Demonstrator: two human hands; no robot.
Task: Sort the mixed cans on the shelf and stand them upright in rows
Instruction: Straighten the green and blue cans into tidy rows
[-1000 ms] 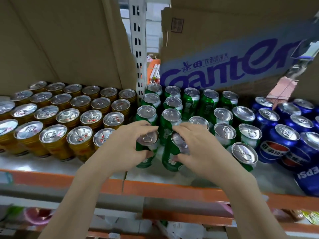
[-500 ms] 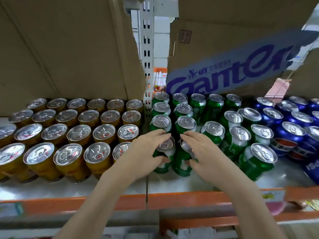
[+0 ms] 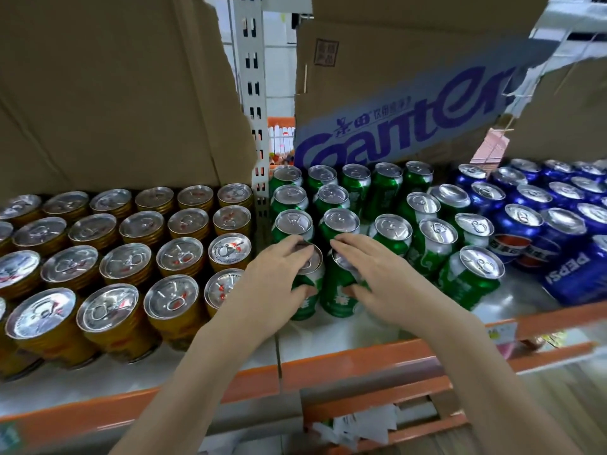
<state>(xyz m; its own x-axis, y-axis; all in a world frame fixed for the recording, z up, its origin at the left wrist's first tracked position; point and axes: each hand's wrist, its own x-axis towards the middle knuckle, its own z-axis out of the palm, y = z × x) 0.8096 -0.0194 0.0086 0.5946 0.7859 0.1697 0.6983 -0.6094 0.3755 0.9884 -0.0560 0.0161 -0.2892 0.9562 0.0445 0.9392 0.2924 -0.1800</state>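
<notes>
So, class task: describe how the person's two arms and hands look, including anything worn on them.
Both forearms are bare up to the picture's edge; no sleeve shows. The left hand and right hand wear no gloves, rings, watch or bands that can be seen. No markings show.

Illumination is bright, even and diffuse, arriving from above and from the front. Specular glare appears on the silver can lids (image 3: 482,261) and on the glossy white shelf (image 3: 512,292) surface. Shadows are soft and short. Wide-angle distortion bends lines at the frame edges. Fine detail is soft, with compression artefacts on the cardboard box (image 3: 427,77) edges.
</notes>
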